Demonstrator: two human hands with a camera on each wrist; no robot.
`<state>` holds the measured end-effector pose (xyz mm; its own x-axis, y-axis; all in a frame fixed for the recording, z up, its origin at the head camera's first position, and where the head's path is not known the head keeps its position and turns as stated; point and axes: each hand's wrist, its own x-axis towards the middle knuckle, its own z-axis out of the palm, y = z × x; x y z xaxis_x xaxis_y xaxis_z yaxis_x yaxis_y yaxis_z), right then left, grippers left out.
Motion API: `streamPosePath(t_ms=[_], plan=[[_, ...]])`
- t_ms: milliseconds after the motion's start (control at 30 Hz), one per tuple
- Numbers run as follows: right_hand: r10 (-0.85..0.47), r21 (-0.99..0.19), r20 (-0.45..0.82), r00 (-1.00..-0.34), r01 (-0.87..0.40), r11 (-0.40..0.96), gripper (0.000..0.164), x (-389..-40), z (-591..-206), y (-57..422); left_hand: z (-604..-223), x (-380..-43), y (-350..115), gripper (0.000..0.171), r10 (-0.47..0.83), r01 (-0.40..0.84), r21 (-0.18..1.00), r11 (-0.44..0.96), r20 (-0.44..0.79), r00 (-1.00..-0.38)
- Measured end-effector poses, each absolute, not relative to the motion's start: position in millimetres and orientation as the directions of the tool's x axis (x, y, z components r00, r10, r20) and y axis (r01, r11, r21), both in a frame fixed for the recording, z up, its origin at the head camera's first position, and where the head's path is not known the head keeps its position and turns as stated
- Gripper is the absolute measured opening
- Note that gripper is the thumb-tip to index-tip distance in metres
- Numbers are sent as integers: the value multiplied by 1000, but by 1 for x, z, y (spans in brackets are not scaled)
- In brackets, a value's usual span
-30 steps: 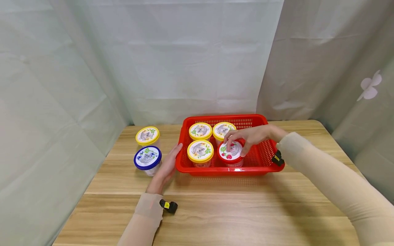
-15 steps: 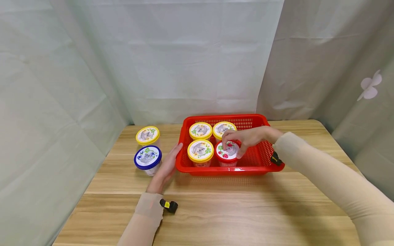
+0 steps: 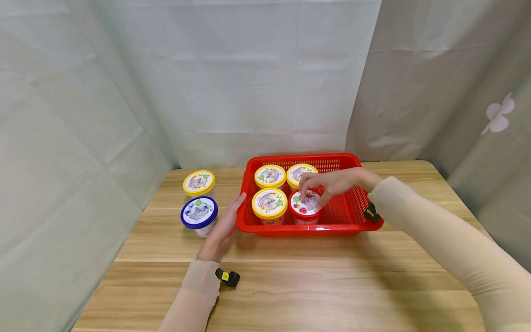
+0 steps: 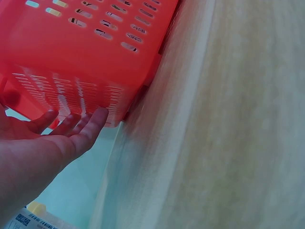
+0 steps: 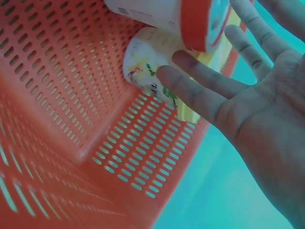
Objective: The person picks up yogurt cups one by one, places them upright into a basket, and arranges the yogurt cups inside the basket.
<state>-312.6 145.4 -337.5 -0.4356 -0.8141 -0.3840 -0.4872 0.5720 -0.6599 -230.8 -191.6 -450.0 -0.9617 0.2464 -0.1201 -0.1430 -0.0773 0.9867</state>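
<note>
A red perforated basket (image 3: 307,229) holds several lidded paper tubs. At its front, a tub with a red strawberry-printed lid (image 3: 305,203) stands upright beside a yellow-lidded tub (image 3: 270,203). My right hand (image 3: 333,183) is just over the red-lidded tub, fingers spread. In the right wrist view those fingers (image 5: 195,90) pass in front of another yellow-lidded tub (image 5: 155,64); whether any fingertip touches a tub is hard to tell. Against the basket's left side, my left hand (image 3: 224,223) rests with its fingers (image 4: 93,125) extended along the slotted wall.
Left of the basket, a blueberry-printed tub with a blue lid (image 3: 199,212) stands in front of a yellow-lidded one (image 3: 199,182). Two more yellow-lidded tubs (image 3: 270,175) fill the basket's back left. The wooden table (image 3: 290,286) is bordered by pale curtains (image 3: 249,83).
The red-lidded tub has shifted left along the basket, up close to the front yellow-lidded tub. My right hand moved left with it and has loosened from it. The left hand stays put.
</note>
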Motion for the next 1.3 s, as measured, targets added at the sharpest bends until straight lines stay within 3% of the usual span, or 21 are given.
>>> streamPosePath(t_ms=[300,700,1300], plan=[[-791,-650,-341,-509,-480,589,33,-313,-321,155,-450,-231,-193,69,238,-148,986,-76,-126,-963],[-718,-600,-222,-660,-489,634,35,-308,-318,166,-449,-231,-192,67,240,-145,985,-88,-121,-963],[-684,-619,-218,-696,-443,648,53,-301,-321,181,-436,-239,-198,74,192,-143,990,-6,-139,-972]])
